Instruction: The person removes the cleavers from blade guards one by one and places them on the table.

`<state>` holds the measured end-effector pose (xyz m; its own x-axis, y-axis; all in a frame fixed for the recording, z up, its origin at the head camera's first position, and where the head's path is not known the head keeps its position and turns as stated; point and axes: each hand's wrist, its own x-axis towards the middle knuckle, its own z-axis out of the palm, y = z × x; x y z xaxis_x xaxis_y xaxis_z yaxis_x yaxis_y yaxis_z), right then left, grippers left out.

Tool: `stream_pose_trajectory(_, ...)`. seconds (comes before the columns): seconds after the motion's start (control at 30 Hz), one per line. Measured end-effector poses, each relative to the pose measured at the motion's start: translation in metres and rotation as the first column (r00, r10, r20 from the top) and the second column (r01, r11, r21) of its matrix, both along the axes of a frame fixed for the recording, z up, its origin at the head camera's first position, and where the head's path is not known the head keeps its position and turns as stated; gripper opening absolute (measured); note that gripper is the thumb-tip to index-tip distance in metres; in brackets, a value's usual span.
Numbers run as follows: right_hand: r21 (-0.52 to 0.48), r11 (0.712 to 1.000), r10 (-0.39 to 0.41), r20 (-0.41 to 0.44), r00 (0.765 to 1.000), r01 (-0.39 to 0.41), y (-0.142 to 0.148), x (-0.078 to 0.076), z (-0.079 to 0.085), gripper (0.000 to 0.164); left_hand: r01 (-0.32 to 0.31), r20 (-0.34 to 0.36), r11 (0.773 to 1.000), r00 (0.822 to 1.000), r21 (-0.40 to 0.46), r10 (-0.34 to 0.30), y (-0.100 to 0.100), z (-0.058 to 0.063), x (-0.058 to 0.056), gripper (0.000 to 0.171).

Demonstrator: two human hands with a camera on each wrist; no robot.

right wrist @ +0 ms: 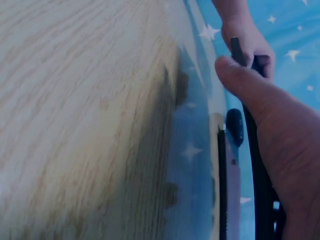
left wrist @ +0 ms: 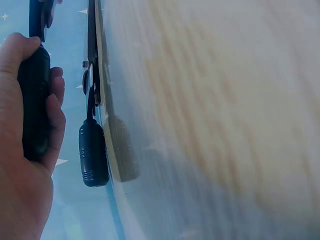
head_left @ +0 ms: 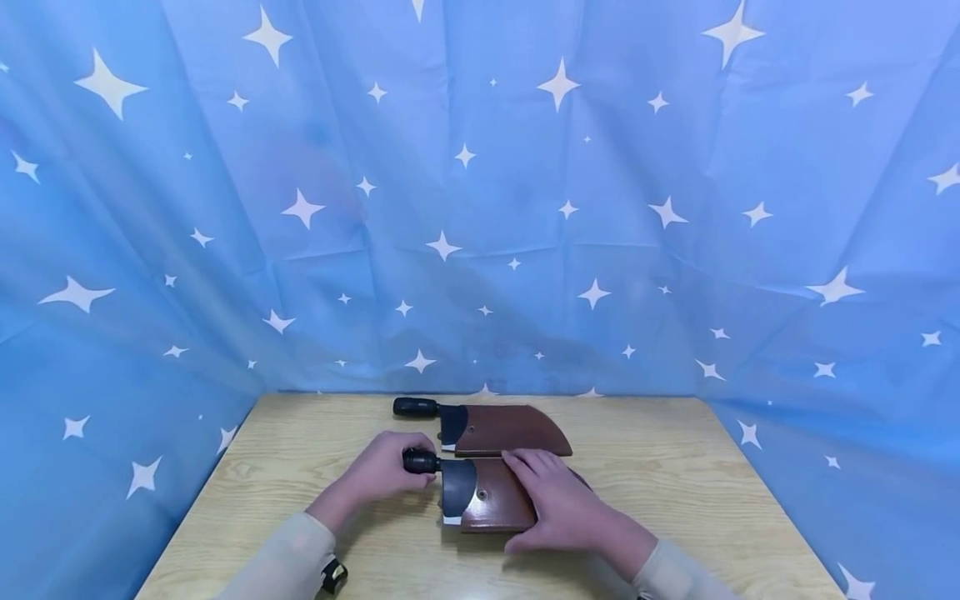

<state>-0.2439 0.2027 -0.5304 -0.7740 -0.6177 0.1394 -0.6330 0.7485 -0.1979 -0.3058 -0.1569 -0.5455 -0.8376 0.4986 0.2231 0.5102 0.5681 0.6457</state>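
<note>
Two cleavers in brown leather sheaths are in the head view, their black handles to the left. My left hand (head_left: 384, 468) grips the black handle (left wrist: 35, 107) of the nearer cleaver, fingers curled round it in the left wrist view. Over the right part of that cleaver's brown sheath (head_left: 497, 500) lies my right hand (head_left: 561, 510), holding it with fingers on top and thumb at the near edge. Both wrist views show this cleaver raised off the table. Behind it, the second cleaver (head_left: 513, 429) lies flat, untouched. Its handle (left wrist: 93, 155) also appears in the left wrist view.
The wood-grain table (head_left: 720, 517) runs back to a blue curtain (head_left: 495, 333) with white stars, which also closes off both sides. A small black object (head_left: 334, 575) sits by the left sleeve's cuff.
</note>
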Motion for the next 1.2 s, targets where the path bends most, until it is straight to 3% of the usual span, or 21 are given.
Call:
stream_pose_trajectory(0.17, 0.01, 1.0, -0.01, -0.03, 0.999, 0.011, -0.002, 0.002, 0.007, 0.121, 0.021, 0.021, 1.0, 1.0, 0.013, -0.021, 0.0, 0.005, 0.002, 0.029)
stream_pose_trajectory(0.4, -0.007, 1.0, -0.005, -0.04, 0.999, 0.005, 0.0, 0.004, 0.014, 0.119, -0.005, -0.082, 0.997, 0.997, -0.078, -0.002, 0.002, 0.015, 0.002, 0.028)
stream_pose_trajectory(0.63, -0.008, 1.0, 0.008, -0.084, 0.996, -0.008, -0.001, 0.007, 0.025, 0.122, 0.015, 0.015, 0.999, 1.0, 0.039, -0.016, 0.002, 0.013, 0.002, 0.032)
stream_pose_trajectory(0.83, 0.001, 1.0, -0.006, -0.073, 0.997, 0.006, -0.001, 0.009, 0.028, 0.121, 0.031, 0.005, 0.998, 0.999, 0.056, -0.031, 0.002, 0.016, 0.003, 0.034)
stream_pose_trajectory(1.07, 0.007, 1.0, -0.018, -0.106, 0.994, 0.019, 0.0, 0.007, 0.03, 0.123, 0.012, 0.005, 0.998, 1.0, 0.062, -0.012, 0.001, 0.021, 0.001, 0.034)
stream_pose_trajectory(1.2, 0.005, 1.0, -0.026, -0.084, 0.996, 0.027, 0.0, 0.007, 0.033, 0.122, 0.002, -0.011, 0.999, 1.0, 0.045, -0.002, 0.001, 0.024, 0.0, 0.034)
